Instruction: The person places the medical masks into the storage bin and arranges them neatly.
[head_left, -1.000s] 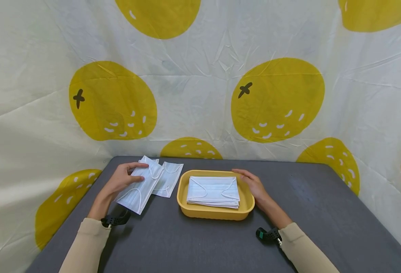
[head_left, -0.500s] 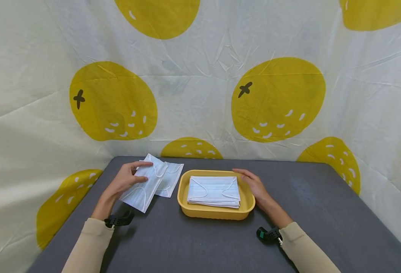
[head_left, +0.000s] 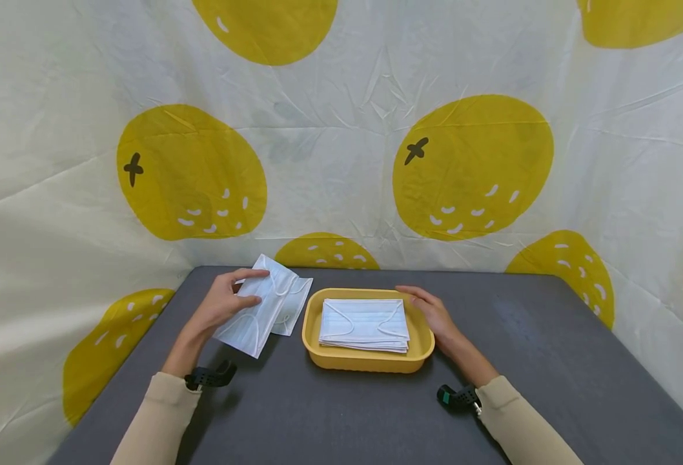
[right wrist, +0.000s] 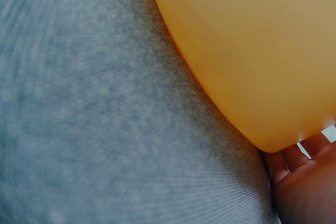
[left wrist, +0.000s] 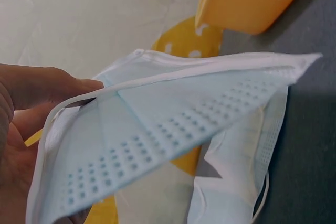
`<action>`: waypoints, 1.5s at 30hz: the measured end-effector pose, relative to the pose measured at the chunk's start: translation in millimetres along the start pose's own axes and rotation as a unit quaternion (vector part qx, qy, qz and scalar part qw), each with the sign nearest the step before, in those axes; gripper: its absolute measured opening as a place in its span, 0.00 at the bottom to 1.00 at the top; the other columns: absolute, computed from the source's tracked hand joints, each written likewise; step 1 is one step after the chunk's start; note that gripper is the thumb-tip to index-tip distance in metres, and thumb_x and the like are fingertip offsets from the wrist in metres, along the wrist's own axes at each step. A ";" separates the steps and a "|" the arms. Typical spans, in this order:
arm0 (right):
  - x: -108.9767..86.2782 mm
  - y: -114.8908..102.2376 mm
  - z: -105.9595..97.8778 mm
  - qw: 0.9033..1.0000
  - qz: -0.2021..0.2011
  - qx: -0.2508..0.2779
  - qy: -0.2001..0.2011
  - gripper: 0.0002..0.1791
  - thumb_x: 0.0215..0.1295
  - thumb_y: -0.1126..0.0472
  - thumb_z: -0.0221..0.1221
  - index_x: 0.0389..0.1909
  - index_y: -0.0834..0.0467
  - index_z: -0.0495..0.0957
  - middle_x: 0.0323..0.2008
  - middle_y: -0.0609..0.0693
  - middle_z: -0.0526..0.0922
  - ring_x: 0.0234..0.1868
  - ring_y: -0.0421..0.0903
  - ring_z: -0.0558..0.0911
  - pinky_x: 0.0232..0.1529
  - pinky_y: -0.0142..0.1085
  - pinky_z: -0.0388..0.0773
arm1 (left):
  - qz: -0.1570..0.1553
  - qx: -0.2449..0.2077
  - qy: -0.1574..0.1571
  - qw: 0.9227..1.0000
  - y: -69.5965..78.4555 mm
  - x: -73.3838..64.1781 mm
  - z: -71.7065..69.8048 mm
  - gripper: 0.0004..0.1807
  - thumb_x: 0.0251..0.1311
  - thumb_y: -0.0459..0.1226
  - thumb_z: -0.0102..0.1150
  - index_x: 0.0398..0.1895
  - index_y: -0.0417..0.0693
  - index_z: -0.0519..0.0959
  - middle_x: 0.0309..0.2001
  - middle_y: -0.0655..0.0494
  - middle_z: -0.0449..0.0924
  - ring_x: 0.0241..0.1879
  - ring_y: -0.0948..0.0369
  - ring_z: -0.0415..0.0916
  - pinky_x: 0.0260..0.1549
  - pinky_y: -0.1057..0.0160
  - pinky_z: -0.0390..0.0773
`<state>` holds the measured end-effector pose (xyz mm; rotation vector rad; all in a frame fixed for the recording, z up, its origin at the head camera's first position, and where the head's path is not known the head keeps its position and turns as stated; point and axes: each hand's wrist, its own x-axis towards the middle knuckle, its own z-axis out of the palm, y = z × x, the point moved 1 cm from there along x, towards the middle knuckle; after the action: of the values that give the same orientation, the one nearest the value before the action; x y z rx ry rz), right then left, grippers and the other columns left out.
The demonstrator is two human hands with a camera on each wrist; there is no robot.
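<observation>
My left hand (head_left: 221,302) pinches a pale blue face mask (head_left: 265,309) between thumb and fingers, holding it tilted above the table. In the left wrist view this mask (left wrist: 147,129) hangs with a white ear loop along its edge, and other masks (left wrist: 239,156) show below. Partly hidden behind it, loose masks (head_left: 291,309) lie on the table. A yellow plastic tray (head_left: 367,363) at the middle contains a neat stack of face masks (head_left: 365,324). My right hand (head_left: 436,318) rests against the tray's right side, fingers extended along the rim; the right wrist view shows the tray wall (right wrist: 247,51) beside it.
The dark grey table (head_left: 341,420) extends to both sides and toward me. Behind it hangs a white cloth (head_left: 330,168) printed with yellow fruit. Each wrist wears a black strap, such as the right strap (head_left: 459,397).
My left hand has shifted slightly right and away from me, raising the mask and covering more of the loose masks behind. The right hand and tray stay put.
</observation>
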<state>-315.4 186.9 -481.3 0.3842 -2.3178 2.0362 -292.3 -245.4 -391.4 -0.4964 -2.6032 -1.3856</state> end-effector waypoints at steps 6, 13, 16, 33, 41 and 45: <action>0.9 -0.2 -0.6 1.000 -0.005 0.005 -0.005 0.20 0.75 0.61 0.44 0.63 0.57 0.73 0.66 0.54 0.70 0.66 0.53 0.69 0.66 0.48 0.66 | -0.004 -0.018 -0.007 1.000 8.3 3.0 9.5 0.25 0.53 0.30 0.66 0.57 0.50 0.79 0.63 0.47 0.72 0.43 0.50 0.75 0.36 0.64 0.78; 0.0 -1.4 -0.1 1.000 -0.004 0.018 -0.005 0.20 0.75 0.62 0.44 0.63 0.59 0.72 0.67 0.56 0.69 0.67 0.55 0.68 0.67 0.50 0.64 | 0.000 -0.017 -0.025 1.000 13.5 7.8 19.6 0.26 0.54 0.28 0.64 0.58 0.48 0.78 0.64 0.45 0.71 0.49 0.47 0.76 0.38 0.61 0.79; -0.4 -1.0 0.2 1.000 -0.003 0.022 -0.007 0.20 0.75 0.62 0.44 0.63 0.59 0.72 0.67 0.56 0.68 0.67 0.56 0.68 0.67 0.52 0.63 | 0.009 -0.016 -0.025 1.000 17.2 9.8 21.5 0.25 0.53 0.29 0.66 0.56 0.53 0.80 0.63 0.50 0.73 0.53 0.50 0.74 0.47 0.55 0.77; 0.1 -0.5 -1.2 1.000 -0.004 0.018 -0.010 0.20 0.75 0.63 0.43 0.63 0.59 0.72 0.67 0.56 0.68 0.67 0.56 0.67 0.67 0.51 0.64 | 0.019 -0.020 -0.071 0.997 54.9 32.2 40.2 0.25 0.49 0.31 0.67 0.53 0.58 0.82 0.58 0.52 0.76 0.42 0.52 0.76 0.36 0.61 0.79; 0.5 -0.2 -0.6 1.000 -0.008 0.013 -0.009 0.20 0.75 0.62 0.44 0.63 0.58 0.73 0.67 0.56 0.69 0.67 0.54 0.68 0.67 0.50 0.64 | 0.029 -0.033 -0.099 0.994 61.8 41.4 54.9 0.26 0.47 0.27 0.67 0.53 0.53 0.82 0.55 0.47 0.77 0.39 0.54 0.76 0.37 0.64 0.78; 0.6 0.7 -0.6 1.000 -0.010 0.008 -0.009 0.20 0.75 0.62 0.44 0.63 0.58 0.73 0.67 0.56 0.69 0.67 0.55 0.68 0.66 0.48 0.66 | 0.029 -0.029 -0.123 0.992 62.7 46.0 62.0 0.27 0.47 0.27 0.66 0.54 0.53 0.81 0.57 0.48 0.77 0.43 0.54 0.75 0.40 0.64 0.78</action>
<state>-316.2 187.5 -481.7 0.4280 -2.3002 2.0511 -311.4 -151.6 -364.5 -0.7912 -2.7166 -1.4707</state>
